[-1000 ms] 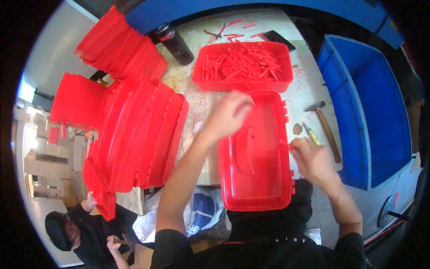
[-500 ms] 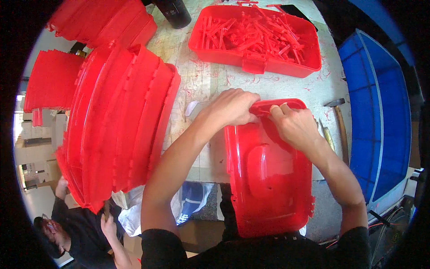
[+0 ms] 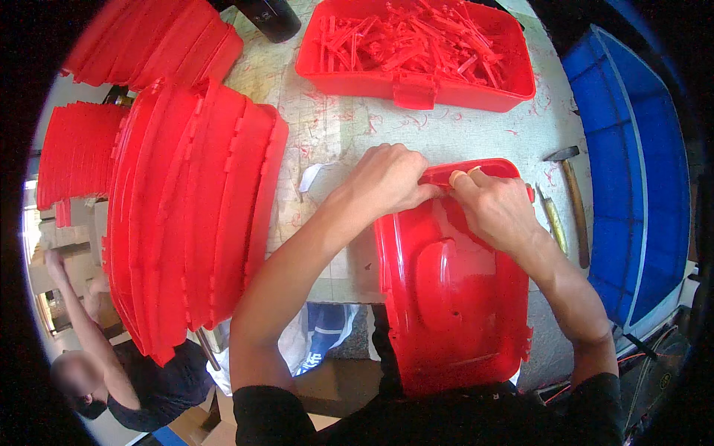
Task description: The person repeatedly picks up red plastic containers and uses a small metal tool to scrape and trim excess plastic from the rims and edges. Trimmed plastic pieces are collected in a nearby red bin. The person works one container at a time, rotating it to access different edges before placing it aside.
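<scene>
A shiny red plastic lid (image 3: 487,297) with a raised oval bulge and notched sides leans from the table edge against my body. My left hand (image 3: 390,178) is closed on its far rim, near the left corner, fingertips curled inward. Beside it, my right hand (image 3: 497,208) is closed too, thumb and fingers pinching at the same rim from inside. Between my fingertips lies a narrow red edge; whether a separate small part is there, I cannot tell. Beyond my hands stands a red box (image 3: 349,84) full of loose thin red plastic strips (image 3: 424,44).
Nested red lids (image 3: 193,223) stand in tall stacks at left. On the right lie a hammer (image 3: 574,201) and a yellow-handled knife (image 3: 553,223), beside a blue crate (image 3: 632,178). A black cup (image 3: 271,18) stands far left. A co-worker (image 3: 149,379) is at lower left.
My view has shifted slightly, so the box and stacks sit higher or further left. Both my hands remain at the lid's far rim. The co-worker has raised an arm.
</scene>
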The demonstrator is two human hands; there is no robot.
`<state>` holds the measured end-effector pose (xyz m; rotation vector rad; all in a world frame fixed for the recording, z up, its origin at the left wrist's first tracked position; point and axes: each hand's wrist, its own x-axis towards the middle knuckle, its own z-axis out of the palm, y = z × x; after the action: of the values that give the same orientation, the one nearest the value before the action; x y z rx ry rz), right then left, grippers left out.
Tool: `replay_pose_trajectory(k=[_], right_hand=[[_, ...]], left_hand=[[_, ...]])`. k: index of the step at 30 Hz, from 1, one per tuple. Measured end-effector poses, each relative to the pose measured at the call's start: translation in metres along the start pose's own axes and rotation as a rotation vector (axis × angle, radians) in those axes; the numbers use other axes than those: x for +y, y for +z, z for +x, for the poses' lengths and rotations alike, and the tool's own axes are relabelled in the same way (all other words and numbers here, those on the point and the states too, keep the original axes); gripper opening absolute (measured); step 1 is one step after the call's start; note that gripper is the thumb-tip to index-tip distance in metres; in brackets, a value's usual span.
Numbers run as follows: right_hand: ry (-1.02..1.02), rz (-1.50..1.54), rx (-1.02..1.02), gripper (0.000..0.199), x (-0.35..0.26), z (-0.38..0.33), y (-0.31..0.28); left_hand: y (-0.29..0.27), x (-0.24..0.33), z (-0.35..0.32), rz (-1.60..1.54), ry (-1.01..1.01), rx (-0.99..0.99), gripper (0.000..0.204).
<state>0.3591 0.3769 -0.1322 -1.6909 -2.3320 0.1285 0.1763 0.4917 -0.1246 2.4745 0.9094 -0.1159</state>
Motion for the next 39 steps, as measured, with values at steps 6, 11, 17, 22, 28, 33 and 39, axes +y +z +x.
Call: replay_pose_trajectory(k=[6,11,17,22,28,33,39], right_hand=[[-0.043,-0.071,0.106,0.018,0.0,-0.004,0.006],[0.053,-0.003,0.057,0.015,0.0,-0.003,0.007],[0.335,0.272,-0.275,0.025,-0.001,0.003,-0.001],[0.757,1.034,-0.442,0.032,0.009,0.014,-0.012],[0.524,0.589,-0.312,0.025,0.006,0.026,-0.02],[0.137,-0.003,-0.306,0.021,0.006,0.027,-0.025],[0.293,0.139,-0.191,0.021,0.007,0.02,-0.011]], left_hand=[[0.005,-0.002,0.001,0.014,0.022,0.038,0.035],[0.004,0.002,0.002,0.047,0.019,0.054,0.03],[0.0,0.007,0.004,0.115,0.004,0.005,0.033],[0.002,0.009,0.005,0.157,0.068,0.044,0.034],[0.003,0.009,0.012,0.166,0.1,0.054,0.033],[0.0,0.009,0.017,0.135,0.092,0.04,0.031],[-0.002,0.011,0.022,0.133,0.081,0.029,0.029]])
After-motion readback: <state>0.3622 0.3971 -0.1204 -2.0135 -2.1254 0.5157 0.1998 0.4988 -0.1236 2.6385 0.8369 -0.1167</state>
